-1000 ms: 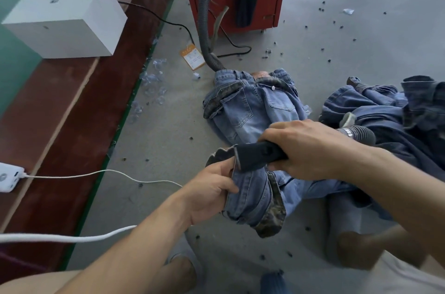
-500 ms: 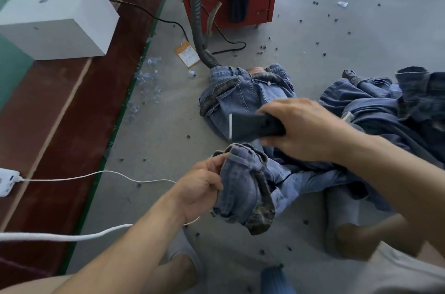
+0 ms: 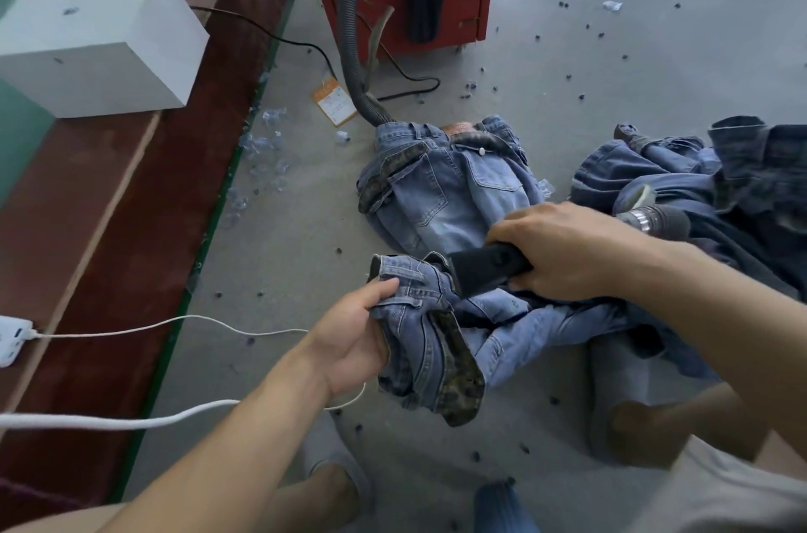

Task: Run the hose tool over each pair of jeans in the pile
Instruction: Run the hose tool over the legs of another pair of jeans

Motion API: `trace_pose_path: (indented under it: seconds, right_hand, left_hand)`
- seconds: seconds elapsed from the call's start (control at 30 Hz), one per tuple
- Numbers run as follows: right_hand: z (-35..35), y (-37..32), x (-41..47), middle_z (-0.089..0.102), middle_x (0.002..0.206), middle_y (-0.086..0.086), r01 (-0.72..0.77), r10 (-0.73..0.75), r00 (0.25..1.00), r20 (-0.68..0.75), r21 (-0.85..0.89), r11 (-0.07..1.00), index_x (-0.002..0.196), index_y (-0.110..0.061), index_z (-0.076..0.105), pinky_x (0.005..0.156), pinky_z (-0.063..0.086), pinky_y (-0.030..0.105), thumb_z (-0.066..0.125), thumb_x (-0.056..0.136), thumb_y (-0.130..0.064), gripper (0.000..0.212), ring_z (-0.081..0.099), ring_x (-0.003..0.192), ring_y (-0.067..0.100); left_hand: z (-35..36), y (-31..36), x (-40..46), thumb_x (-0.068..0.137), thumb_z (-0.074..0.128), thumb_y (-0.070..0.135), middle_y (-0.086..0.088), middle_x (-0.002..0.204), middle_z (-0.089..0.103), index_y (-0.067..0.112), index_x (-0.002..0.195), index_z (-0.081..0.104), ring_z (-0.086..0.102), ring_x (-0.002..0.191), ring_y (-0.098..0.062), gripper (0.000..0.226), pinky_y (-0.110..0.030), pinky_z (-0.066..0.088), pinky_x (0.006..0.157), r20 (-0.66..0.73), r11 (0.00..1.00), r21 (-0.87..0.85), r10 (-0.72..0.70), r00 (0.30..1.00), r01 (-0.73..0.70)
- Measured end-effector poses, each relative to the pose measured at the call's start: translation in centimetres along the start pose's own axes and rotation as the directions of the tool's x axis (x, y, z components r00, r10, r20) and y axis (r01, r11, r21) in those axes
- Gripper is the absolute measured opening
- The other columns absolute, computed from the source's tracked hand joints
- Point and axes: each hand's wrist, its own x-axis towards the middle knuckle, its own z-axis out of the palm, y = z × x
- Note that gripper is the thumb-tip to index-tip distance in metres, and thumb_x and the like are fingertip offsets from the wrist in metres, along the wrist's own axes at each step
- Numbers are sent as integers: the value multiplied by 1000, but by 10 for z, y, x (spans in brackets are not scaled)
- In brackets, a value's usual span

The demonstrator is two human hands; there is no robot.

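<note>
Working through the pile, we grip the nozzle [image 3: 484, 270] in our right hand [image 3: 567, 248] and press its mouth to the bunched jeans [image 3: 419, 340] that our left hand [image 3: 353, 340] clutches above the floor [image 3: 611, 52]. We judge one pair [image 3: 450, 187] finished, lying flat by the hose [image 3: 353, 65]; the darker heap [image 3: 698, 183] at right looks untouched. No containers hold anything visible.

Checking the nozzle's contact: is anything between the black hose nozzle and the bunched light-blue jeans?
Nothing visible. The right hand holds the black hose nozzle right against the bunched light-blue jeans, which the left hand grips.
</note>
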Motion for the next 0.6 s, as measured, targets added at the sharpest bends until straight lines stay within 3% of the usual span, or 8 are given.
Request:
trace_pose_path:
  seconds: [0.13, 0.27, 0.4, 0.5, 0.6]
  right_hand:
    - [11, -21, 2, 61, 105, -17, 83, -79, 996, -44, 78, 994, 115, -40, 61, 80, 53, 41, 71, 81, -47, 36, 62, 95, 15]
    - [-2, -10, 8, 62, 100, -18, 55, -28, 987, -155, 168, 984, 111, -38, 63, 78, 49, 35, 77, 81, -46, 34, 60, 92, 13]
    - [-8, 2, 5, 64, 100, -16, -18, 24, 998, -61, 93, 995, 108, -36, 63, 81, 51, 39, 77, 81, -42, 31, 61, 94, 16]
    - [5, -17, 4, 63, 103, -16, 45, -41, 998, -47, 96, 994, 112, -38, 62, 82, 53, 40, 75, 81, -45, 34, 61, 95, 14]
    - [6, -28, 8, 63, 105, -18, 130, -104, 983, -151, 175, 976, 114, -40, 62, 79, 49, 35, 78, 81, -47, 38, 59, 93, 9]
  left_hand:
    - [-1, 0, -3, 99, 49, 21, -19, 136, 65, 13, 137, 63, 67, 117, -33, 41, -44, 56, 99, 67, 991, 112, 63, 996, -71]
    - [-6, 2, -4, 104, 47, 8, -19, 132, 68, 9, 134, 64, 67, 118, -31, 34, -37, 57, 95, 76, 951, 263, 144, 987, -159]
    - [-6, -2, -5, 103, 47, 0, -18, 128, 70, 7, 131, 65, 69, 115, -29, 34, -34, 57, 91, 126, 927, 304, 190, 974, -220]
    - [-5, -3, -3, 99, 51, -6, -19, 127, 70, 5, 132, 63, 68, 114, -29, 37, -36, 54, 94, 151, 903, 358, 196, 969, -239]
    - [-4, -5, -2, 96, 52, -13, -17, 123, 71, 4, 130, 64, 68, 111, -26, 40, -30, 54, 90, 162, 873, 409, 217, 963, -265]
